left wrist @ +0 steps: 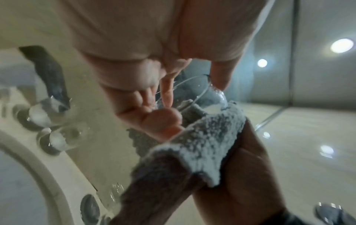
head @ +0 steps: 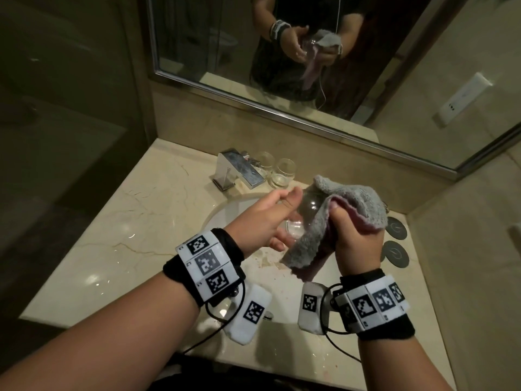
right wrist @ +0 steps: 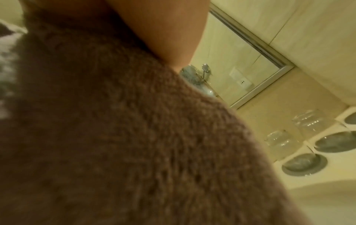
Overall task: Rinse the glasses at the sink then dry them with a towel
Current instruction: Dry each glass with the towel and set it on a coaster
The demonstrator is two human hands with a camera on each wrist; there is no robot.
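Fingers (left wrist: 165, 91) of the left hand (head: 262, 218) curve round a clear glass (head: 306, 210), the thumb lying along its upper side and the fingertips showing through the glass wall in the left wrist view; the grip is loose rather than clenched. Just right of it, the right hand (head: 355, 238) has its fingers curled tight into a grey towel (head: 352, 198) with a pink underside, pressing the cloth against the side of the glass; how far the cloth reaches into the glass cannot be told. Both hands meet at the centre of the head view, above the oval sink (head: 225, 213), and a loose tail of towel hangs down toward the lower centre. In the right wrist view the towel fills nearly the whole picture and the fingers are hidden behind it. Glasses count three: the one held, and two more glasses (head: 282, 172) standing upright side by side on the marble counter (head: 141, 215) beyond the basin, just right of the square chrome faucet (head: 239, 170). Two round dark coasters (head: 394, 241) show at the right of the head view beside the right hand; a third appears in the right wrist view. A mirror (head: 366, 80) across the upper part of the frame reflects the person's hands, glass and towel.
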